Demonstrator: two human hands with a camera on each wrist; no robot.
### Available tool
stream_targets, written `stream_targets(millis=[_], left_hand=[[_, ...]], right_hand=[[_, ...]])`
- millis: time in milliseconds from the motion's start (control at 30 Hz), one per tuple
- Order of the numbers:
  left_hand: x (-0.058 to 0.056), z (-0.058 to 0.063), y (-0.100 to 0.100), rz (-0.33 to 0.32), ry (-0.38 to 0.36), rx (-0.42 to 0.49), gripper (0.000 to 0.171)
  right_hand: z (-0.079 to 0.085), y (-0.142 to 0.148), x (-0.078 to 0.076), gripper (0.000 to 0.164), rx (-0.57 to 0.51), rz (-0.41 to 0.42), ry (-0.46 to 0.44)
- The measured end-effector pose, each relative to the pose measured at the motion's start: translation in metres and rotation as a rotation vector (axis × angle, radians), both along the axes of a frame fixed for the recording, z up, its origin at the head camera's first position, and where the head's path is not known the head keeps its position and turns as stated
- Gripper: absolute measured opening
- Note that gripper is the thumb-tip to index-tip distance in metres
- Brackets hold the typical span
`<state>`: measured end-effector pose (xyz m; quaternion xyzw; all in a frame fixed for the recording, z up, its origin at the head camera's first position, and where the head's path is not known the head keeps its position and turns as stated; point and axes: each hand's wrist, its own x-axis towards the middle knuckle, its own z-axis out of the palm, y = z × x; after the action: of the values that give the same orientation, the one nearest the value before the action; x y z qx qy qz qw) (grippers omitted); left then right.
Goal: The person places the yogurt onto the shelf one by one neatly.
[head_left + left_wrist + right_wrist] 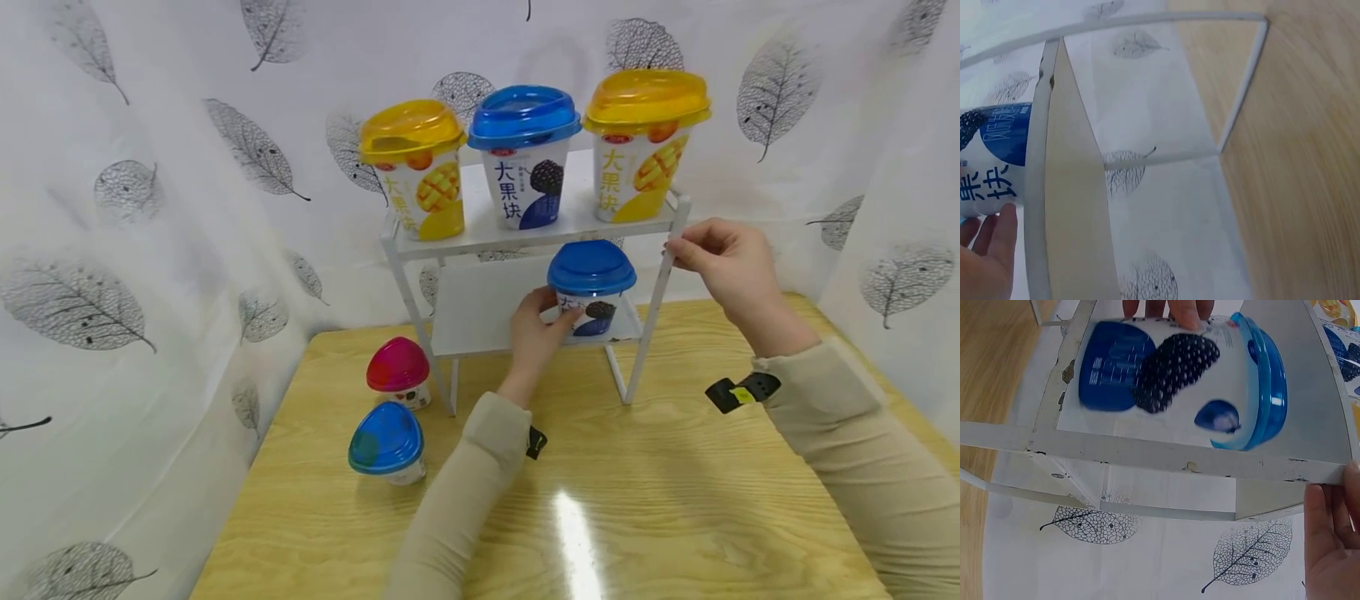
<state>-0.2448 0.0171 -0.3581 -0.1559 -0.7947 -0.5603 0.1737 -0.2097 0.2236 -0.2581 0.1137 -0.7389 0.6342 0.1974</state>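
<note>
My left hand point(536, 340) grips a blue-lidded yogurt cup point(592, 271) with a blackberry printed on it, at the right part of the lower shelf point(480, 312). Thumb and fingers lie around its lower wall. In the right wrist view this cup point(1172, 378) is inside the frame of the rack, the left fingers behind it. Whether its base touches the shelf I cannot tell. My right hand point(731, 268) pinches the right upright of the white two-tier rack point(654, 321), just below the top shelf; the same hand point(1334, 547) shows at the corner in the right wrist view.
On the top shelf stand a yellow-lidded cup point(412, 171), a blue-lidded cup point(525, 158) and another yellow-lidded cup point(641, 146). Left of the rack, a pink-lidded cup point(398, 367) and a blue-lidded cup point(387, 442) stand on the wooden table point(315, 533). Leaf-patterned sheeting point(172, 250) hangs behind.
</note>
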Motion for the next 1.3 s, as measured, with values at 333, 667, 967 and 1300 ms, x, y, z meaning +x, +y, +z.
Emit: stream_targets(millis=[333, 667, 967, 1300], left_hand=[[0.002, 0.002, 0.023, 0.023, -0.024, 0.043, 0.038], [0.002, 0.005, 0.029, 0.021, -0.071, 0.073, 0.037], [0.01, -0.002, 0.023, 0.027, -0.122, 0.14, 0.043], [0.038, -0.017, -0.004, 0.027, 0.017, 0.159, 0.04]], right_hand=[[-0.002, -0.008, 0.0, 0.007, 0.013, -0.025, 0.02], [-0.001, -0.011, -0.002, 0.008, 0.031, -0.05, 0.016], [-0.002, -0.01, -0.004, 0.007, 0.033, -0.057, 0.006], [-0.003, -0.002, -0.002, 0.009, -0.002, -0.058, 0.006]])
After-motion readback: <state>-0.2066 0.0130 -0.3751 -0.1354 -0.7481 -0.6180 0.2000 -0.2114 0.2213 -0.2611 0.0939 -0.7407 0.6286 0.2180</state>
